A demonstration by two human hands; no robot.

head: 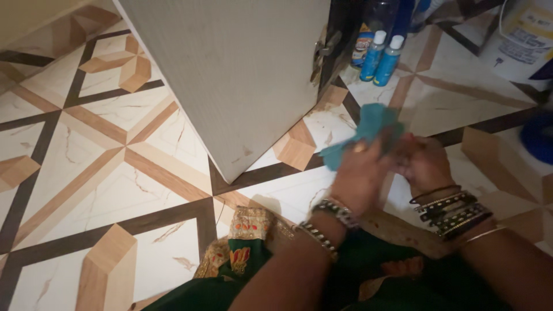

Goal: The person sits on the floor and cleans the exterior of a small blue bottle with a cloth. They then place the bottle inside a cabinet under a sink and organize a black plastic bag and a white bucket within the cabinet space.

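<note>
Crouched on a patterned tile floor [103, 144], I hold a teal cleaning cloth [366, 129] between both hands, just in front of an open pale cabinet door [230, 75]. My left hand [360, 173] is closed around the lower part of the cloth, a ring showing on one finger; the picture is blurred there, but the fabric bunches up out of that grip. My right hand [423, 161] meets it from the other side, fingers curled against the cloth's right edge, though the blur keeps me from telling how firmly it grips. Stacked bangles [455, 213] sit on my right wrist, and a beaded bracelet [340, 213] on my left. Beyond the cloth, beside the cabinet opening, stand two small blue bottles with white caps [381, 57]. A white bucket [518, 40] sits at upper right. My green garment with gold embroidered border [245, 242] spreads over the tiles below.
</note>
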